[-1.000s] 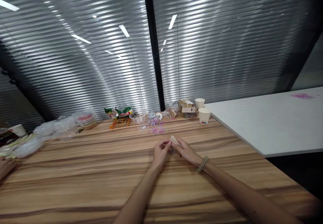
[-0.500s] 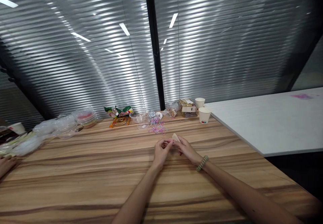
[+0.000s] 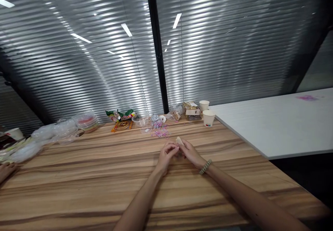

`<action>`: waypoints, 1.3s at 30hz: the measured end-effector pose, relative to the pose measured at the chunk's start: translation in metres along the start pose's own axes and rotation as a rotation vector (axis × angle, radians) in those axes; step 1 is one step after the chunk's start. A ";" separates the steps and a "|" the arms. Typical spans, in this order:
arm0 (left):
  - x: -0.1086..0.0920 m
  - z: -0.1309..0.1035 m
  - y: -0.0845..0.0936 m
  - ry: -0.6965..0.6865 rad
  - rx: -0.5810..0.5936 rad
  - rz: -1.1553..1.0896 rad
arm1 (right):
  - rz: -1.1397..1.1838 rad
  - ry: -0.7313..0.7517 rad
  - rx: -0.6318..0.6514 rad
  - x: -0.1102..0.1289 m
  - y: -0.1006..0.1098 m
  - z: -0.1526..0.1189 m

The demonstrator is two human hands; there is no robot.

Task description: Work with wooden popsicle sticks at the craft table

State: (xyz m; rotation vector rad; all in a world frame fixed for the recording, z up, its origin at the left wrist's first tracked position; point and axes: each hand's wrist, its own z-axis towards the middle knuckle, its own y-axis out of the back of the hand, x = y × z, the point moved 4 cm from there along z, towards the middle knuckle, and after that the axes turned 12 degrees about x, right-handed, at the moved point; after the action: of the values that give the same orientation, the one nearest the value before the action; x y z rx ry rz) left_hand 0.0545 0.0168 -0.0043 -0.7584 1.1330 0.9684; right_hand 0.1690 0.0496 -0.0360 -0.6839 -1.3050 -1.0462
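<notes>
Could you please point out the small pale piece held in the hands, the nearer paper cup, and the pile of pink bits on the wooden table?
Small pale piece [image 3: 179, 140], head view: its exposed top end.
Nearer paper cup [image 3: 208, 118], head view: its side wall.
Pink bits [image 3: 162, 132], head view: middle of the pile.

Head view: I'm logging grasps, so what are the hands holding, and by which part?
A small pale tan piece, pinched at its lower end between both hands' fingers; what it is cannot be told.

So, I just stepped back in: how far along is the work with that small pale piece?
Done: nothing finished shows. In hand: left hand and right hand pinch the small pale piece. Left: loose pink-purple bits lie scattered on the striped wooden table.
</notes>
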 end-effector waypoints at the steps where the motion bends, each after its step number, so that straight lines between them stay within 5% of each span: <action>1: -0.001 0.000 0.000 0.010 -0.001 0.003 | -0.024 0.002 -0.006 0.000 0.001 0.000; 10: 0.012 0.000 0.002 0.188 -0.023 -0.123 | -0.178 0.093 0.038 0.010 -0.005 -0.003; 19: 0.012 0.000 0.009 0.155 -0.133 -0.140 | -0.152 0.098 0.164 0.011 -0.008 -0.004; 39: 0.014 -0.002 0.011 0.171 -0.250 -0.005 | -0.310 0.177 0.175 0.023 -0.009 -0.006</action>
State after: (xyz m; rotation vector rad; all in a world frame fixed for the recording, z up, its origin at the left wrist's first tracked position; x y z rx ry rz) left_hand 0.0450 0.0225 -0.0184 -1.0615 1.1685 1.0689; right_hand 0.1623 0.0350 -0.0158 -0.2542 -1.3537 -1.1952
